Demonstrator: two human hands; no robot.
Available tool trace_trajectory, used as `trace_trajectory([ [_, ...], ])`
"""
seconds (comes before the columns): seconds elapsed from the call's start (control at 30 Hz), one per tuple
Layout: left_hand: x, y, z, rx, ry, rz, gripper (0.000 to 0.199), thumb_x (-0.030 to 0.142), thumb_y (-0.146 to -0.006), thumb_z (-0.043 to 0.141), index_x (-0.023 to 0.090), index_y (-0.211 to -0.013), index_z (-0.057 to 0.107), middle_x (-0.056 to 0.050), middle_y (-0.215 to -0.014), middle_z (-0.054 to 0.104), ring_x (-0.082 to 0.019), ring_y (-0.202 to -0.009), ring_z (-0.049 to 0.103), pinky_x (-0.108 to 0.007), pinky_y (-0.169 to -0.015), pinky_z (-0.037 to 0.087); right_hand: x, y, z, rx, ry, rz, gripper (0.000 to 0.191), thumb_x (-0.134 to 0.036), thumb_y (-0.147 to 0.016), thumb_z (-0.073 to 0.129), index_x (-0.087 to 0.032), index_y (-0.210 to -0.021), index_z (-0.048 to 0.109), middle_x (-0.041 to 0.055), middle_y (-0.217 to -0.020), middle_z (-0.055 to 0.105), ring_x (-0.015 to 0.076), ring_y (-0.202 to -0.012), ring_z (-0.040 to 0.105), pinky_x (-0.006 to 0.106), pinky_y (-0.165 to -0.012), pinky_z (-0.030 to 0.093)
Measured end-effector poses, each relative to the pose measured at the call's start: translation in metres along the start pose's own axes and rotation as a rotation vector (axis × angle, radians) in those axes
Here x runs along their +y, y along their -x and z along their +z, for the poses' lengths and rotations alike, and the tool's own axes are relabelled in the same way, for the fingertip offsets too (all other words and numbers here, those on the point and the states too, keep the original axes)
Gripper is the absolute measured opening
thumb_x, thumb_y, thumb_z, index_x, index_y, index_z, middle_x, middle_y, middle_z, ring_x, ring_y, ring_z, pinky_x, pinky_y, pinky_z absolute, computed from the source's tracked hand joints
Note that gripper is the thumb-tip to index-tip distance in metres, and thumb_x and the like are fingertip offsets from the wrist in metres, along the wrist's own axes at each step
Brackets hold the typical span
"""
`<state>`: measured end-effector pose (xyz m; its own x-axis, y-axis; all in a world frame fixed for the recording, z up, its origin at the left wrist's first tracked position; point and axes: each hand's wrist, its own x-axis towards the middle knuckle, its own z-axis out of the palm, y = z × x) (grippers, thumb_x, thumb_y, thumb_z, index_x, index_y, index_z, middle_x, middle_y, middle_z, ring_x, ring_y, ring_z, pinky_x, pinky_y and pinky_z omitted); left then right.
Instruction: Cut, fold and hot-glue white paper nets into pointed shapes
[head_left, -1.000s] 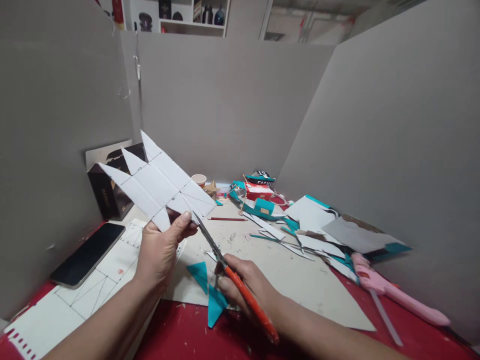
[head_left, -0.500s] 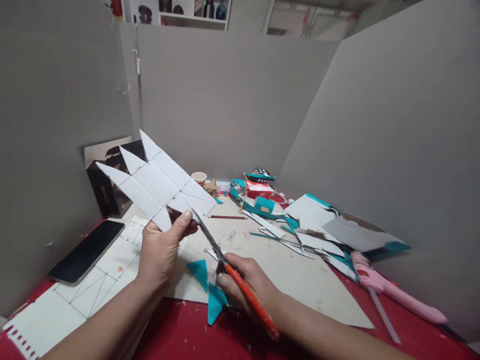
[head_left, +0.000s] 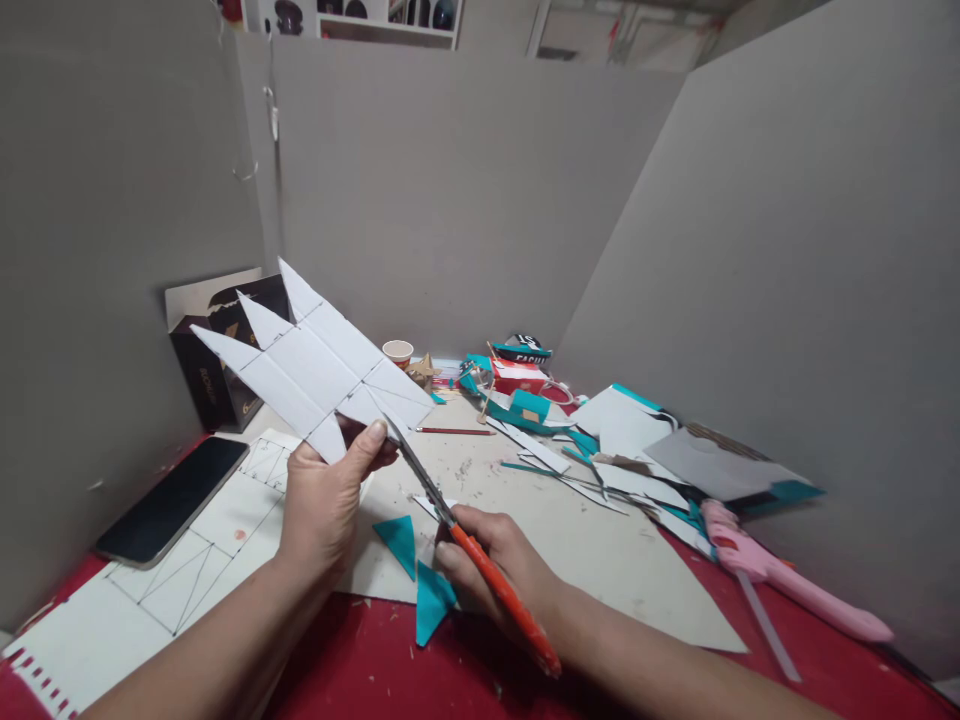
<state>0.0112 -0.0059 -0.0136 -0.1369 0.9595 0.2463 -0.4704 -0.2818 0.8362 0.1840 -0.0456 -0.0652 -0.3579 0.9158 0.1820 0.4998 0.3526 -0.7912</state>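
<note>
My left hand (head_left: 326,500) pinches the lower edge of a white cardboard cutout (head_left: 322,360), marked with pen lines and ending in several pointed flaps. It is held up and tilted above the table. My right hand (head_left: 499,570) is closed around the orange handles of a pair of scissors (head_left: 480,560). The scissor blades reach up to the cutout's lower right part, close to my left thumb, with the card at their tips. Two teal triangular scraps (head_left: 397,545) lie below, between my hands.
A phone (head_left: 176,500) and a sheet with drawn lines (head_left: 180,590) lie at the left, before a dark box (head_left: 217,370). Cardboard scraps (head_left: 630,450) and a pink glue gun (head_left: 795,585) are at the right. A pencil (head_left: 455,431) and paper cup (head_left: 397,352) sit farther back.
Almost nothing differs. The view has shifted slightly, while both hands, the scissors and the cutout keep nearly the same position.
</note>
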Motion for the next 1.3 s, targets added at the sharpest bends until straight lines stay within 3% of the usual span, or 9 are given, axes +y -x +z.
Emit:
trace_trajectory([
  [0.6, -0.0009, -0.0001, 0.0002, -0.012, 0.033, 0.004, 0.013, 0.023, -0.070, 0.075, 0.017, -0.079, 0.068, 0.001, -0.073, 0.067, -0.011, -0.066, 0.062, -0.026, -0.067, 0.055, 0.0044, 0.0005, 0.0069, -0.032, -0.252, 0.044, 0.041, -0.055, -0.088, 0.047, -0.018, -0.072, 0.042, -0.0042, -0.060, 0.035, 0.0082, -0.052, 0.031, 0.021, -0.044, 0.027],
  [1.3, 0.0003, -0.0002, 0.0000, -0.018, 0.025, -0.009, 0.017, 0.024, -0.069, 0.075, 0.017, -0.085, 0.070, 0.000, -0.078, 0.068, -0.012, -0.067, 0.062, -0.027, -0.067, 0.055, 0.0057, 0.0013, 0.0059, -0.023, -0.246, 0.056, 0.044, -0.058, -0.087, 0.047, -0.018, -0.068, 0.041, -0.0043, -0.055, 0.037, 0.0075, -0.048, 0.033, 0.021, -0.042, 0.028],
])
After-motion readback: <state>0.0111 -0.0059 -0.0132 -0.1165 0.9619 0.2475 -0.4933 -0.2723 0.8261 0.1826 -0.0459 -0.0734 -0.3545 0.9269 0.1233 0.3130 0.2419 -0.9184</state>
